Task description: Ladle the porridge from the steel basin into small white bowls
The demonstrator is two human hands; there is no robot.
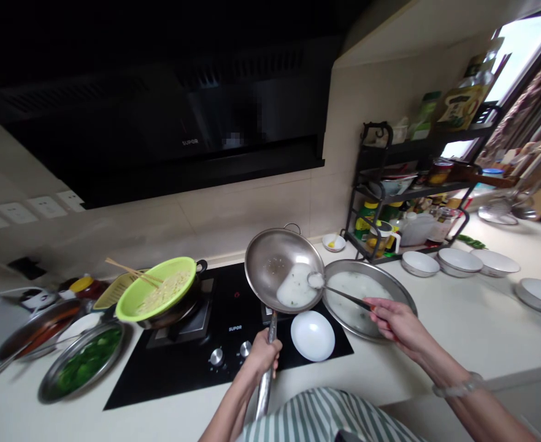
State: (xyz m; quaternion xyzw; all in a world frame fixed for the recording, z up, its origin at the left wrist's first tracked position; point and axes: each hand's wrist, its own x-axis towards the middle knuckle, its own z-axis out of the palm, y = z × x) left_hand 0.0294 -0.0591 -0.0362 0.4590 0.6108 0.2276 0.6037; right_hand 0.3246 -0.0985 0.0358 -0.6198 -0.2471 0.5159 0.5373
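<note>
My left hand (265, 354) is closed around the metal handle of a wok (264, 261), which is tilted to the right over the stove. Cloudy white soup (297, 287) with dark green bits has pooled in the wok's lower right side. In my right hand (397, 323) is a ladle (348, 297), gripped by its dark handle, its bowl at the wok's right rim. Right of the wok, partly under the ladle, stands a wide metal basin (402, 290) with similar white liquid. A white bowl (313, 336) sits in front of the wok on the stove's edge.
A green colander (130, 301) of noodles with chopsticks rests over a pot on the left burner. Farther left lies a metal dish of green vegetables (91, 357). Several white bowls (420, 263) line the right counter before a black spice rack (360, 184). A range hood (169, 123) hangs overhead.
</note>
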